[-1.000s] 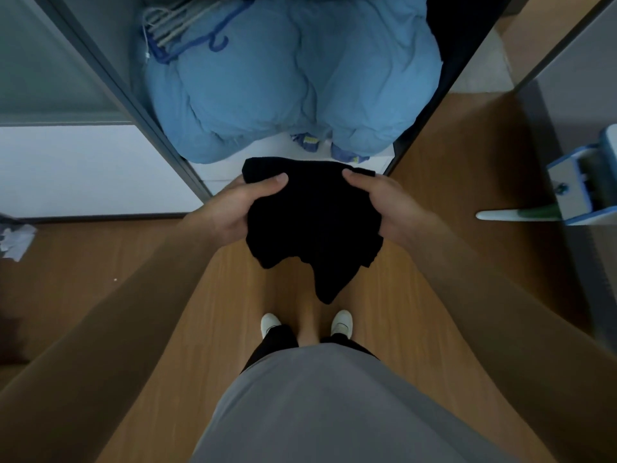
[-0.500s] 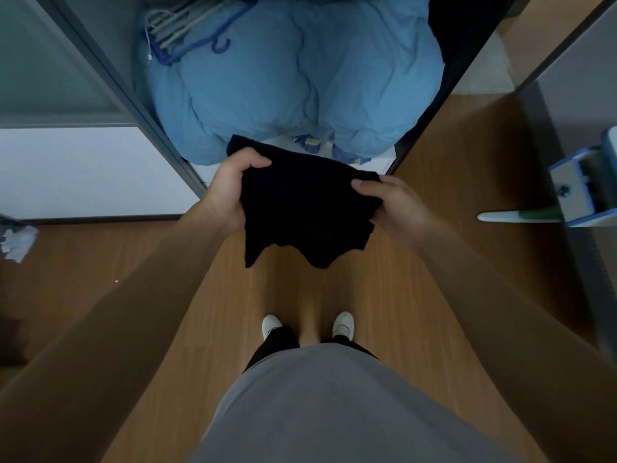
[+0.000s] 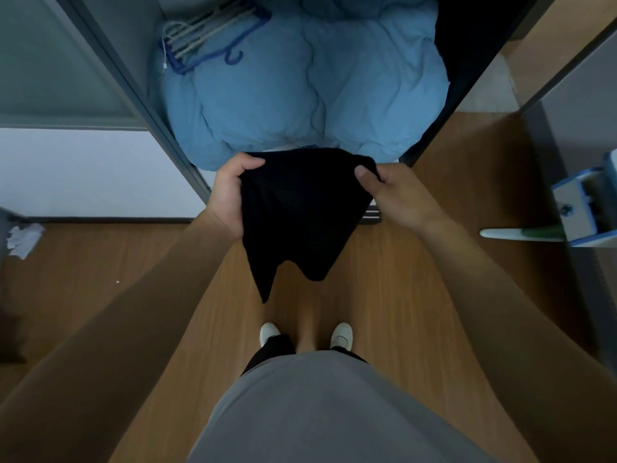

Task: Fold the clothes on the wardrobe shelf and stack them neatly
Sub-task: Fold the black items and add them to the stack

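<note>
A black garment (image 3: pixel 300 215) hangs in the air in front of the open wardrobe, its lower corners dangling over the wooden floor. My left hand (image 3: pixel 230 192) grips its upper left edge with curled fingers. My right hand (image 3: pixel 390 192) pinches its upper right corner between thumb and fingers. The top edge is stretched between both hands, just in front of the wardrobe shelf (image 3: pixel 213 177). Part of the shelf's white surface is hidden by the garment.
A bulky light blue quilt (image 3: pixel 300 95) fills the shelf, with several hangers (image 3: pixel 207 38) lying on its back left. A grey wardrobe frame (image 3: pixel 133 95) rises at left, dark clothing (image 3: pixel 467 61) at right. A blue-and-white object (image 3: pixel 581 208) juts in from the right.
Both hands have lifted the black garment and pulled its top edge apart, so it now hangs flatter and wider. The hands moved up toward the shelf.
</note>
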The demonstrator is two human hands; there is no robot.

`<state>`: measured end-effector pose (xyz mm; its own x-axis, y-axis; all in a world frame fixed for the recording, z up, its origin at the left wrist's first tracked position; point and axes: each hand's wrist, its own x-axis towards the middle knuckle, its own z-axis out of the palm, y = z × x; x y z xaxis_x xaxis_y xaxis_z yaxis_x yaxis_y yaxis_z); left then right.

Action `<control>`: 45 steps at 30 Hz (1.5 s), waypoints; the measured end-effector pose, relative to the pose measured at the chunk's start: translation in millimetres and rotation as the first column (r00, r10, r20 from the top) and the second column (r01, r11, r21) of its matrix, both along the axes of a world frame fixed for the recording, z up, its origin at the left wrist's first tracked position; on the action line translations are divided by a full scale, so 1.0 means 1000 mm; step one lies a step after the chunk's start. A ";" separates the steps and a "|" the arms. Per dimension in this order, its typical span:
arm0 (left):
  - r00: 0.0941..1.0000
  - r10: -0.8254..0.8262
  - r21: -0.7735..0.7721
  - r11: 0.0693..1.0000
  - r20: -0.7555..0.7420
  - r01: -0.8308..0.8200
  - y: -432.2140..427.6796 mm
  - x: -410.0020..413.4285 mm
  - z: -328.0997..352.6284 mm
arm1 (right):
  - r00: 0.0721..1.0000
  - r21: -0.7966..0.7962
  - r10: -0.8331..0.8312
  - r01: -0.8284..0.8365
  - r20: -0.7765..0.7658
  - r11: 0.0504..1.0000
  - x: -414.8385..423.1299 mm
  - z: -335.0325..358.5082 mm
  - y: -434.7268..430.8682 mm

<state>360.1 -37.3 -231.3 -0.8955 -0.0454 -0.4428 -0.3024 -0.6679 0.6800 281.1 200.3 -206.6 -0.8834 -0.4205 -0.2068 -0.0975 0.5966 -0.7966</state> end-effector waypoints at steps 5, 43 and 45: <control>0.998 0.056 0.015 0.998 0.010 -0.056 -0.001 -0.006 0.006 | 0.913 -0.343 -0.075 0.225 0.401 0.912 -0.004 0.012 0.005; 0.920 -0.121 -0.290 0.926 0.373 0.239 -0.007 -0.030 0.036 | 0.853 -0.369 -0.068 0.294 0.517 0.882 0.007 0.006 -0.036; 0.914 -0.106 -0.323 0.914 0.391 0.244 -0.012 -0.028 0.033 | 0.831 -0.329 -0.090 0.314 0.549 0.890 0.003 0.004 -0.032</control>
<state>331.8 -49.8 -197.8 -0.6870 -0.1197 -0.7168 -0.6591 -0.3128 0.6839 284.3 168.4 -202.2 -0.7713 -0.3868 -0.5055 0.4723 0.1845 -0.8619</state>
